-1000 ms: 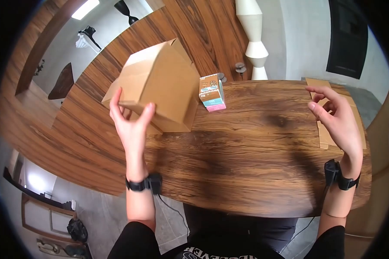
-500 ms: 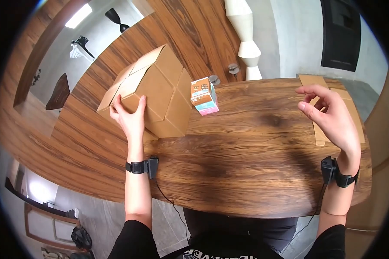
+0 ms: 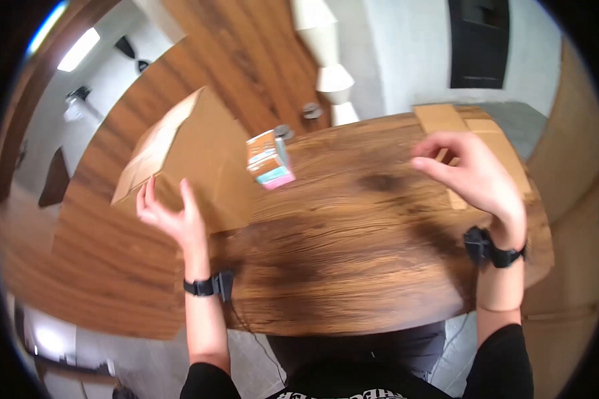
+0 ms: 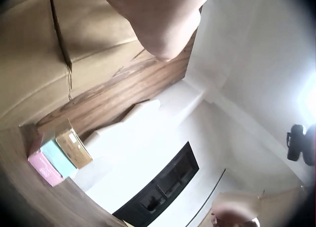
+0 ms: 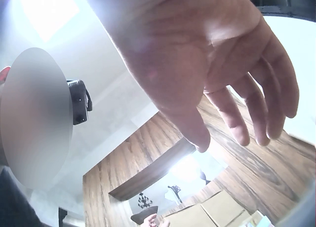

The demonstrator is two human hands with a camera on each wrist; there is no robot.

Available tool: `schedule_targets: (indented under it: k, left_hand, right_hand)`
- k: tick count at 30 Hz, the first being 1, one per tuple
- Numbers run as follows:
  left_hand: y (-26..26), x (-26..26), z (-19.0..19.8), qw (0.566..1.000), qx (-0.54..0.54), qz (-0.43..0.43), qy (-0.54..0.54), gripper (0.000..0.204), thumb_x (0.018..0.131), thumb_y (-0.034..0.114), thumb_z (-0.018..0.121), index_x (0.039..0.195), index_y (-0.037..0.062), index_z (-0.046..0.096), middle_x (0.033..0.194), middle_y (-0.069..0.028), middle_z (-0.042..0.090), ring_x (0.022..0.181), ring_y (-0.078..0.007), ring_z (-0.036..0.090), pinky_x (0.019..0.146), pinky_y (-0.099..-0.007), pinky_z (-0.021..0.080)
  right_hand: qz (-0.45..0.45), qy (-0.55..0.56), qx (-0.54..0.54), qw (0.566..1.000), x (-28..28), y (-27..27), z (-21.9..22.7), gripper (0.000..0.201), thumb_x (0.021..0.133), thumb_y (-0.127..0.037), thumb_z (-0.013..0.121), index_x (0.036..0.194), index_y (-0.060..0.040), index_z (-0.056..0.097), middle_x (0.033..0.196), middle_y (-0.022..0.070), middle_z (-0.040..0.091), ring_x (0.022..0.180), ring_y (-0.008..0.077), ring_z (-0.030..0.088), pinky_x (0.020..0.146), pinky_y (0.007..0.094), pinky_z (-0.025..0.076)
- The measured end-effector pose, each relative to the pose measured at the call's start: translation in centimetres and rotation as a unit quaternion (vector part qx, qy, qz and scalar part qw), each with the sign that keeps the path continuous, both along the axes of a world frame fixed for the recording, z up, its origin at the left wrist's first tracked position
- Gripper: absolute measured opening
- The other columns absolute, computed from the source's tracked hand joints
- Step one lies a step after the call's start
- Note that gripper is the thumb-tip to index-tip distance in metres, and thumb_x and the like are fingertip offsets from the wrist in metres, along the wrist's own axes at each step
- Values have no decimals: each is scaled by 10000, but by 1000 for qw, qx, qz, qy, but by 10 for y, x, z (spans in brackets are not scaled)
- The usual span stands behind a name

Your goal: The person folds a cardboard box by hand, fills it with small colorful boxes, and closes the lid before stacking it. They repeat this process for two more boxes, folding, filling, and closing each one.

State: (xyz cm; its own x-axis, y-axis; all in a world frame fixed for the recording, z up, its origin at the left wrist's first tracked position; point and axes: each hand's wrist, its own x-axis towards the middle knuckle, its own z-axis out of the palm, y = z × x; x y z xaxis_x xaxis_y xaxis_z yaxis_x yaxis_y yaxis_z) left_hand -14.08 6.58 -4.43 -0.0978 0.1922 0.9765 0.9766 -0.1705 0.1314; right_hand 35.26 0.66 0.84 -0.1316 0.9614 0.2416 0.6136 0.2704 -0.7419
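A large brown cardboard box (image 3: 209, 156) stands at the left side of the wooden table, its seamed side close up in the left wrist view. My left hand (image 3: 176, 219) is at the box's near side, fingers and thumb spread and overlapping its lower edge in the head view. Just right of the box is a small brown, teal and pink carton stack (image 3: 267, 163). Over the table's right side, my right hand (image 3: 472, 173) hovers with loosely bent fingers and nothing in its grasp. The right wrist view shows its bare palm (image 5: 173, 54).
Flattened cardboard (image 3: 496, 143) lies at the table's right end, partly behind the right hand. Beyond the table's (image 3: 353, 253) far edge stand a white faceted column (image 3: 333, 76) and a wood-panelled wall (image 3: 246, 53). Black cameras are strapped to both wrists.
The head view has swung right, shifting the scene left. The large box has turned, then the left hand's fingers have spread from its near corner. The right hand keeps its hovering pose.
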Motion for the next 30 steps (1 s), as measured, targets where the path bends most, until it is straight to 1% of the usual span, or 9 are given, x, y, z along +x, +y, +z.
schedule_targets:
  k: [4,8,10,11,14,22,24,26,30]
  left_hand:
    - [-8,57,-13,939,-130,-317,-26,82,962,-85,708,1011,-21,699,1033,-123,706,976,-241,683,882,-356,554]
    - [-4,105,-24,837,-308,-451,30,69,917,-59,762,930,-19,708,902,-120,735,857,-245,725,800,-336,563]
    - [4,125,-36,799,-315,-507,76,67,959,-67,721,906,-35,696,898,-77,729,848,-187,696,799,-331,559]
    - [5,132,-47,784,-339,-516,63,63,964,-59,726,910,-37,702,893,-73,725,838,-177,692,781,-327,557]
    - [13,144,-81,734,-414,-538,14,64,980,-30,742,923,-41,717,877,-67,713,805,-147,678,721,-308,545]
    - [30,135,-158,648,-514,-548,-130,138,1024,84,782,937,-18,748,803,-8,686,687,-68,594,620,-259,485]
    - [32,133,-165,632,-515,-553,-170,141,1037,98,780,952,-12,758,785,34,678,699,-34,572,639,-253,483]
    - [39,128,-173,589,-555,-553,-197,80,1052,59,734,1016,-4,768,1024,-16,783,831,-50,672,736,-233,527]
    - [33,126,-162,660,-507,-549,-72,230,991,148,810,1200,60,768,1318,-68,739,1173,-160,652,941,-330,552]
  right_hand:
    - [-1,-106,-111,988,1,9,-11,416,995,-459,776,1060,-56,856,933,168,821,886,299,787,834,422,605]
    - [-89,-196,-164,963,20,38,-84,500,971,-479,803,1202,-35,807,1092,190,806,1073,312,759,943,425,594]
    - [-225,-300,-92,923,48,54,-139,682,940,-551,805,1393,-51,698,1348,224,703,1281,363,661,1054,468,558]
    - [-288,-349,-53,890,61,54,-152,788,925,-587,806,1488,-60,644,1476,242,651,1385,388,613,1110,490,540]
    - [-297,-336,-230,863,73,42,-151,1013,885,-682,786,1632,-79,463,1676,269,419,1549,469,414,1200,627,438]
    - [-241,-436,-147,854,43,2,-168,871,974,-643,692,1624,-101,489,1544,243,512,1397,460,561,1124,604,526]
    - [-177,-395,-97,896,41,-5,-173,679,1040,-573,635,1527,-102,602,1499,256,578,1385,463,560,1095,581,533]
    - [-106,-357,-58,926,33,-9,-165,595,1067,-526,613,1477,-96,654,1434,238,636,1359,438,581,1082,539,547]
    - [-38,-157,-110,981,26,1,-147,533,997,-340,771,1451,-77,678,1435,181,672,1319,400,601,1142,479,500]
